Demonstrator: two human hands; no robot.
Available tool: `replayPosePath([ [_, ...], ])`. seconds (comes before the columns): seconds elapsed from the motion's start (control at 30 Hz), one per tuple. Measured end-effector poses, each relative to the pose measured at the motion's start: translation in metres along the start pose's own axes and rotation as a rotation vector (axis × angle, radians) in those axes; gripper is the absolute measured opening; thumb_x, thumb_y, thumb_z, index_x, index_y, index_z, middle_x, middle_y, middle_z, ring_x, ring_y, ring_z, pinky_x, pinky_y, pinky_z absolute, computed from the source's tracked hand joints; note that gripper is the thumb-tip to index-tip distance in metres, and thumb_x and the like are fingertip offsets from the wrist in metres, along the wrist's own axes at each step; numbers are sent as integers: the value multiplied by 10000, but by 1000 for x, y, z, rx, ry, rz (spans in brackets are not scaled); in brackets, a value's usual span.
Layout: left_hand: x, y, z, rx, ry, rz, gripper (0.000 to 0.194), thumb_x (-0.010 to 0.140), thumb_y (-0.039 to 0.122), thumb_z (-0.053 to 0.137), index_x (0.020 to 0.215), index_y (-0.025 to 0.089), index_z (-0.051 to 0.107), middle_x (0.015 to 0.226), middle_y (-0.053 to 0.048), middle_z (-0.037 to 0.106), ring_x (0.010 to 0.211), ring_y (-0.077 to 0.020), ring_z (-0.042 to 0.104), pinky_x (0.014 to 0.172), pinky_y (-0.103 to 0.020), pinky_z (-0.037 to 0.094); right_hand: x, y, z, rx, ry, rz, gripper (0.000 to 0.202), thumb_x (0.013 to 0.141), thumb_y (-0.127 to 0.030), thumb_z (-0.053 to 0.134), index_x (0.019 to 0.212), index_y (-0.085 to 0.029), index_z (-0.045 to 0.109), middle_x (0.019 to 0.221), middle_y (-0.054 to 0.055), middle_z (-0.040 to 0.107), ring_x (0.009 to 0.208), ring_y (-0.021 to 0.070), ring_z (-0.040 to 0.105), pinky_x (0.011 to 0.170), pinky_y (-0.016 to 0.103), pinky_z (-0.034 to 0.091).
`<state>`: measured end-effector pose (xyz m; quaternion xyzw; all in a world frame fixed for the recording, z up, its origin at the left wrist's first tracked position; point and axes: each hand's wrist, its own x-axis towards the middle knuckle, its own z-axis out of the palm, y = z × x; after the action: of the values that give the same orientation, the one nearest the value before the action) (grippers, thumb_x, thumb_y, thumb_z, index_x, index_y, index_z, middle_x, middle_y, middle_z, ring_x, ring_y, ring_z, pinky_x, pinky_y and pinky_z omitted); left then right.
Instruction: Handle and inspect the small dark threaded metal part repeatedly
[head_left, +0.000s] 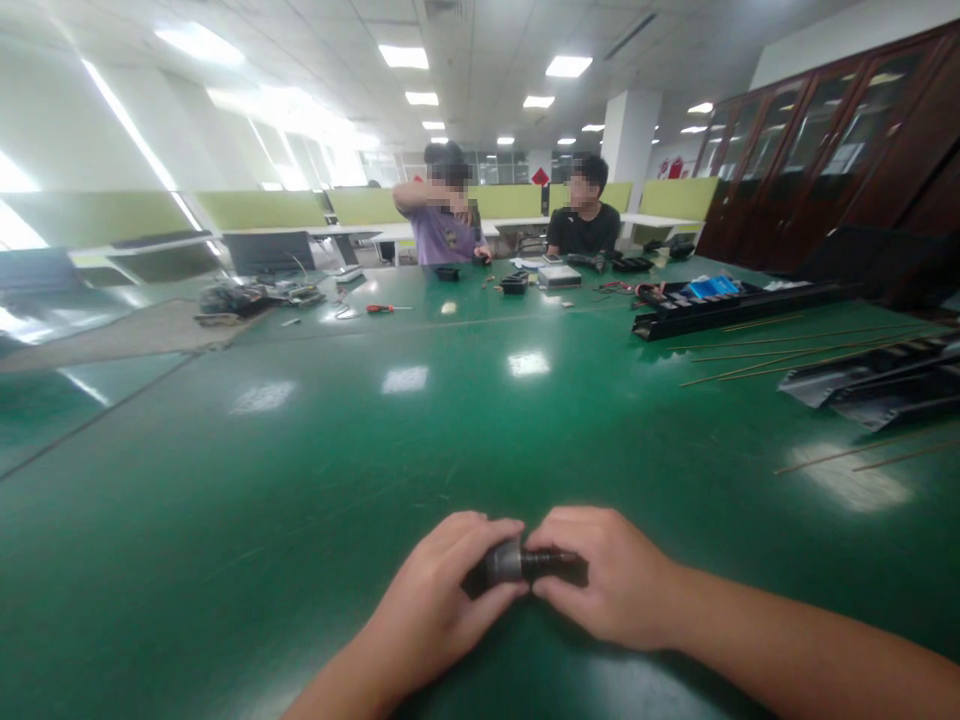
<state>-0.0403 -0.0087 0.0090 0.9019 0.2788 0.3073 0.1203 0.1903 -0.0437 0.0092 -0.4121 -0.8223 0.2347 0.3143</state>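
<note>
Cylinder (505, 563) with a smooth grey band and a dark, ribbed shaft is held roughly level: the left hand (439, 575) curls round its thicker end, the right hand (619, 578) grips its slimmer one. Around the cylinder spreads a glossy green tabletop (300, 460); well beyond the cylinder, to the right, lie thin straight rods (757, 363) and a long black channel (724, 316)

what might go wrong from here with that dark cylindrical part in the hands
The dark cylindrical part looks rounded, so if either grip slips it might roll across the glossy green tabletop.

The left hand and right hand grip it close together, thumbs nearly meeting, so a sudden slip could knock or pinch a finger.
</note>
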Motion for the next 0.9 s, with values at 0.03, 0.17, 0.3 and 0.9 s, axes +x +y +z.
replayPosePath([
  [0.03, -1, 0, 1, 7, 9, -12, 400, 822, 247, 738, 1197, 256, 599, 1056, -41, 724, 996, -220, 684, 881, -349, 570, 0, 1, 0, 0, 1, -2, 141, 837, -205, 661, 977, -203, 684, 887, 27, 692, 799, 178, 625, 734, 282, 454],
  [0.17, 0, 4, 2, -31, 20, -24, 282, 822, 241, 737, 1084, 243, 634, 1010, -30, 740, 993, -214, 697, 942, -354, 554, 0, 2, 1, -5, 7, 6, 102, 855, -210, 646, 945, -198, 692, 844, 25, 686, 761, 173, 618, 704, 280, 442],
  [0.3, 3, 7, 2, -97, 41, -19, 229, 828, 207, 722, 1041, 220, 640, 962, -36, 730, 903, -181, 697, 820, -283, 567, -1, 2, 1, -36, -3, 10, 91, 862, -222, 640, 929, -196, 696, 825, 26, 681, 744, 173, 611, 692, 284, 432],
  [0.9, 4, 12, 4, -146, 36, -76, 197, 802, 181, 721, 983, 213, 650, 923, -30, 718, 842, -173, 680, 757, -277, 547, 0, 2, 2, -42, -18, 20, 73, 862, -242, 647, 899, -196, 690, 783, 13, 661, 705, 162, 591, 655, 276, 403],
])
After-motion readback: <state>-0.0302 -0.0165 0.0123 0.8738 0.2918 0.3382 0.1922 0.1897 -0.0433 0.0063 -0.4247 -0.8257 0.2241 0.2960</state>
